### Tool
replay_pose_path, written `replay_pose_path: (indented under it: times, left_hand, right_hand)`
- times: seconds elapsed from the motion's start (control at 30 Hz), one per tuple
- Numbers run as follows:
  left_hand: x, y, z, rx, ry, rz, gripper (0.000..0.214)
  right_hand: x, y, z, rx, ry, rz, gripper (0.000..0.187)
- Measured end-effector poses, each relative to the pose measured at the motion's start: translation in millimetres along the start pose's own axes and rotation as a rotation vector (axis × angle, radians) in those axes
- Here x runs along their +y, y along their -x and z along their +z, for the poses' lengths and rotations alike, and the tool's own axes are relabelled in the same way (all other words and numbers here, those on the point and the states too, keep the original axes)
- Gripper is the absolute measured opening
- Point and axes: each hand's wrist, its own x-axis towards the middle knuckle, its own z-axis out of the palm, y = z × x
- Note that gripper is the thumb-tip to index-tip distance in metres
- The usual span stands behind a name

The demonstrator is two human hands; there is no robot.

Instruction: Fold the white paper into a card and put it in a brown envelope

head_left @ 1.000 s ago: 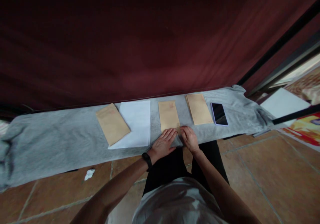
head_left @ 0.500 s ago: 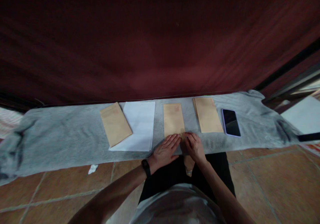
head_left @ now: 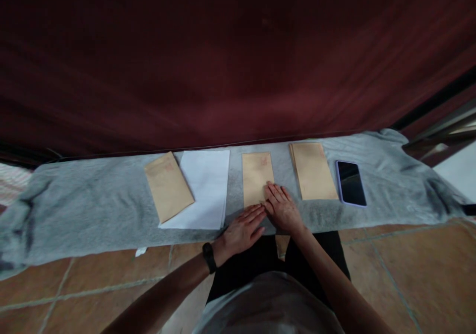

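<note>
The middle envelope [head_left: 256, 175], left of the phone [head_left: 350, 183], probably wants even pressure from the flat, open-fingered left hand [head_left: 241, 230] and right hand [head_left: 283, 209].

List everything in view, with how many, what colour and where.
Cloth: one, grey, spread along the floor.
Middle envelope: one, brown, centre of the cloth, under the hands.
Left envelope: one, brown, askew over the paper's left edge.
Envelope stack: count unclear, brown, right of centre.
Paper: at least one sheet, white, left of centre.
Phone: one, dark screen, lilac case, right of the stack.
Paper scrap: one, white, on the floor by the cloth's near edge.
Curtain: one, dark red, behind the cloth.
Floor: terracotta tiles.
Wristband: one, black, left wrist.
Left hand: flat, fingertips at the middle envelope's near end.
Right hand: flat on the middle envelope's near right corner.
</note>
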Motion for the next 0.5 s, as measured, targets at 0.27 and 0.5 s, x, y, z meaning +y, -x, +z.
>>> replay_pose_path:
  times: [0.27, 0.5]
  left_hand:
    - [-19.4, -36.5, -13.0, 0.131, -0.022, -0.161, 0.039]
    - [-69.6, -119.5, -5.1, 0.053, -0.210, -0.237, 0.053]
  right_hand:
    - [-3.7, 9.5, -4.2, -0.004, 0.006, -0.027, 0.054]
    - [-5.5, 14.4, -4.7, 0.001, -0.022, -0.014, 0.054]
